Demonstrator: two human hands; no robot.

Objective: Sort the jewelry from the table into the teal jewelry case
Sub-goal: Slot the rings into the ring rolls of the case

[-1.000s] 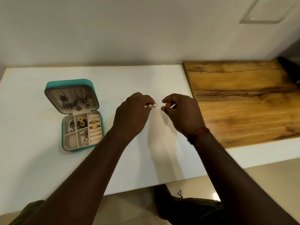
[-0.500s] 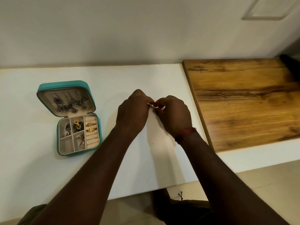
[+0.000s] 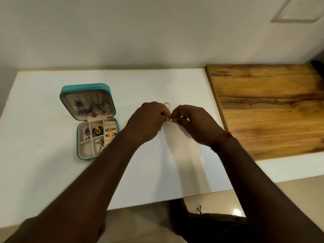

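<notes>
Hands had met over white desk (image 3: 52,172), both hands' fingers (image 3: 166,114) pinching small gold piece (image 3: 170,120); next, open teal fabric jewelry case (image 3: 87,88).

2 hands (image 3: 149,120), 1 jewelry case (image 3: 84,88), 1 wooden board (image 3: 271,109).

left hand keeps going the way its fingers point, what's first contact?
The left hand points right, so it likely meets the right hand fingertips first; both pinch a small gold piece there. Depth is unclear.
</notes>
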